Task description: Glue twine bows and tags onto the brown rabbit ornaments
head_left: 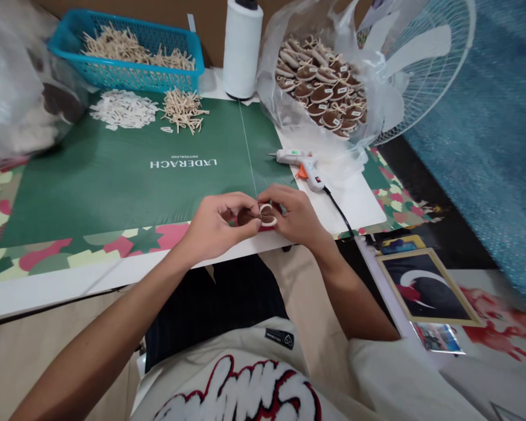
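Note:
Near the front edge of the table, my left hand (228, 225) and my right hand (291, 213) meet with bent fingers around a miniature brown shoe (268, 220) with white edging. The left thumb and fingers pinch its brown part, while the right fingers hold the white-edged end. Fingers hide much of it. A thin white thread (248, 143) runs from a large white spool (242, 49) down to where my fingers are. To the right of my hands lies a white glue gun (304, 166) with an orange trigger.
A blue basket (127, 78) of short beige cords stands at the back. Before it are piles of white tags (123, 109) and beige cords (183, 110). A clear bag (267, 70) holds several miniature brown shoes (322, 92), beside a fan (421, 52). Another plastic bag (13, 88) sits left.

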A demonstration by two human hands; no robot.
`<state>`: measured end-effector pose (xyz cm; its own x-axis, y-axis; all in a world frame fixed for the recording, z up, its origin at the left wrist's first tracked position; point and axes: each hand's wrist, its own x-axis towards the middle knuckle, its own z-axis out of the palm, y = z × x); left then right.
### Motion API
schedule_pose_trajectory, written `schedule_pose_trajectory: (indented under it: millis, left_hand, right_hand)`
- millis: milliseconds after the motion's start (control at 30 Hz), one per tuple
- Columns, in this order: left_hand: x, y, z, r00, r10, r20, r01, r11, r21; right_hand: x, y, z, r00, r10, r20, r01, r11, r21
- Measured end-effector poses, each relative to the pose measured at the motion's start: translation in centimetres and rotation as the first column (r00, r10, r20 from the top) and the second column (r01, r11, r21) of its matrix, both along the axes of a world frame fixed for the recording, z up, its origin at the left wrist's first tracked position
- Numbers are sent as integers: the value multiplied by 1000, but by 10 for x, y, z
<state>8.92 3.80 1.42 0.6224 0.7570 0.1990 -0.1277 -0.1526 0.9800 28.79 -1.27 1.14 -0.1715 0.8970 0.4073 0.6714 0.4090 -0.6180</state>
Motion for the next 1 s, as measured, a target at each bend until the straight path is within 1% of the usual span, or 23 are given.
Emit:
schedule_pose_trajectory:
  millis: [100, 167, 267, 400, 500, 600, 667, 800, 1000]
  left_hand:
    - [0, 0, -1, 1000, -11, 13, 12, 999, -37]
    - [0, 0, -1, 1000, -11, 19, 12, 998, -57]
    - [-1, 2, -2, 999, 36, 7, -36, 997, -66]
    - [-1, 5, -5, 988, 154, -17, -154, 988, -29]
    - [0, 5, -6, 982, 180, -52, -179, 984, 17]
    - [2, 3, -7, 980, 182, -79, -180, 983, 27]
    - [2, 3, -8, 982, 169, -80, -167, 986, 32]
    - [1, 5, -8, 990, 104, -91, -100, 994, 43]
    - [-1, 6, -8, 993, -7, -116, 9, 1000, 25]
  right_hand:
    - [-3, -5, -3, 997, -34, -66, 32, 999, -27]
    - [-5, -8, -3, 994, -63, -86, 62, 998, -13]
    - [-8, -13, -3, 993, -77, -88, 77, 997, -3]
    - [-15, -23, -4, 995, -61, -74, 58, 997, -41]
    - [-20, -31, -3, 996, -54, -67, 51, 997, -53]
    - [-22, -36, 3, 998, -50, -31, 48, 997, -67]
    - [-22, -38, 8, 999, -46, 6, 47, 997, -54]
    - [-19, -36, 21, 992, -37, 122, 32, 999, 41]
    - [-8, -20, 35, 951, -61, 302, 22, 991, 132]
